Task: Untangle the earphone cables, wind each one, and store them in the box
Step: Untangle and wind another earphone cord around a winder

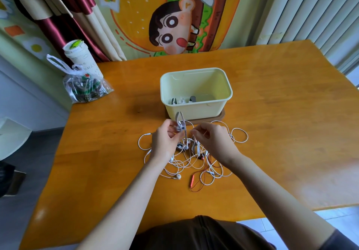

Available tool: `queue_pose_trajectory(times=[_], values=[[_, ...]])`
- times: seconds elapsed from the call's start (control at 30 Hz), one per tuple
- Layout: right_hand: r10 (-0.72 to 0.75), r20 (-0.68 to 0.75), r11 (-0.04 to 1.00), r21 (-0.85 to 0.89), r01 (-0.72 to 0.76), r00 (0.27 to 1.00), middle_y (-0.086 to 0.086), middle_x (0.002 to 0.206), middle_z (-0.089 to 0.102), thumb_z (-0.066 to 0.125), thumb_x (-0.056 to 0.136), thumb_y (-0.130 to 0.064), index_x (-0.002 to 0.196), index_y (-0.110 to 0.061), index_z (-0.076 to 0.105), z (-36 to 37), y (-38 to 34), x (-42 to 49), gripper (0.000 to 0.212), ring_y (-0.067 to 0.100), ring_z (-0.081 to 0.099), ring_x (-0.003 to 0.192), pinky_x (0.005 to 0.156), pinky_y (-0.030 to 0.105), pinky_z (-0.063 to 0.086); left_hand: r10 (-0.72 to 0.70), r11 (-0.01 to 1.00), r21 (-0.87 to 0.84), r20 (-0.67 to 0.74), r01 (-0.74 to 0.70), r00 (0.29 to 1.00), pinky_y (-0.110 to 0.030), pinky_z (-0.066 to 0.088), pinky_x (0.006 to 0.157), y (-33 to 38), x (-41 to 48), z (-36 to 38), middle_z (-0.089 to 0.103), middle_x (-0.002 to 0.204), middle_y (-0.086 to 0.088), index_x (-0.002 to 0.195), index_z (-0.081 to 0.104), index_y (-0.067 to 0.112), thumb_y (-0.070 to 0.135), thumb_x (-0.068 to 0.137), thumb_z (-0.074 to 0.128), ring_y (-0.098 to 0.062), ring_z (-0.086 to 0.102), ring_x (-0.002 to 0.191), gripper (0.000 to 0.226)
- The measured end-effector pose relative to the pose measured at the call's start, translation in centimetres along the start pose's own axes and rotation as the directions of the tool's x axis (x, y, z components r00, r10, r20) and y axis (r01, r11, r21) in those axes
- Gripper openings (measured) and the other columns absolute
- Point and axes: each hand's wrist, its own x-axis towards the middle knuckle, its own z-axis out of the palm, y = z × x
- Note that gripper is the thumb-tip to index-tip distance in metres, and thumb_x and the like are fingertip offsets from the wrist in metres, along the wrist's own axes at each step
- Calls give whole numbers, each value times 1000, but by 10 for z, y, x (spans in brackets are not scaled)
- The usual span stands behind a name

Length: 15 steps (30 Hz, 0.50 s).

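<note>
Entry, head view. I have both hands over the counter, just in front of the box.

Left grip: clenched on a grey earphone cable. The fingers curl round its lower part, and a narrow loop of it stands up past the fingertips, in front of the box's near wall.

Right grip: thumb and forefinger pinch a white strand that runs across to the left grip. The other fingers are curled in.

Tangle: white and red earphone cables, lying on the counter under and between the two hands and spreading toward me. I note a white earbud at its near left edge and a red inline remote at its near middle. White loops trail out to the left and right of the hands. I cannot separate individual sets within the knot.

Box: pale yellow, open, upright on a brown tray. A few stored earphones lie on its floor at the left end.

Far left corner of the counter: a clear plastic bag, with a lidded paper cup just behind it.
</note>
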Motion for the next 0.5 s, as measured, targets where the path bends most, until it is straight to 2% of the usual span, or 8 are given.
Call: queue_pose_trajectory(times=[0.07,0.1,0.2,0.3,0.4,0.5], values=[[-35,4,997,-72,35,999,-9,70,58,62,90,-22,83,-13,68,-4,2,3,12,0,50,60,55,10,35,66,985,155,63,-75,996,-7,44,59,1,-3,-3,60,80,11,96,60,19,13,84,71,-1,57,72,17],[-48,13,994,-99,49,999,-9,70,57,63,89,-23,82,-13,67,-6,3,4,13,-1,49,60,56,9,34,81,975,201,96,-99,992,-9,43,61,0,-3,-4,61,82,11,98,62,18,13,85,70,-4,58,74,16],[-72,22,992,-98,73,997,-9,73,55,66,86,-28,82,-12,66,-14,4,9,17,-2,48,62,56,10,36,82,947,293,180,-133,980,-24,49,70,-1,-5,-5,67,95,4,106,65,16,10,87,67,-15,62,85,20],[-67,12,994,-90,68,998,-7,76,54,68,84,-29,82,-11,67,-20,5,16,17,2,47,63,56,12,36,92,941,295,255,-168,963,-24,49,76,-3,-7,-5,67,105,1,110,64,16,9,87,65,-16,62,93,23],[-26,-16,998,-57,25,1000,-6,76,57,69,83,-26,82,-10,67,-22,9,22,17,3,48,65,57,14,36,132,944,252,305,-213,943,-23,43,82,-1,-10,-7,59,99,5,113,64,17,8,87,64,-11,54,97,27],[39,-37,999,25,-38,999,-9,65,56,69,84,-24,78,-12,64,-23,14,21,14,1,50,59,54,10,38,143,951,217,319,-219,937,-21,40,84,1,-10,-7,56,97,7,114,64,20,11,87,66,-10,53,97,29]])
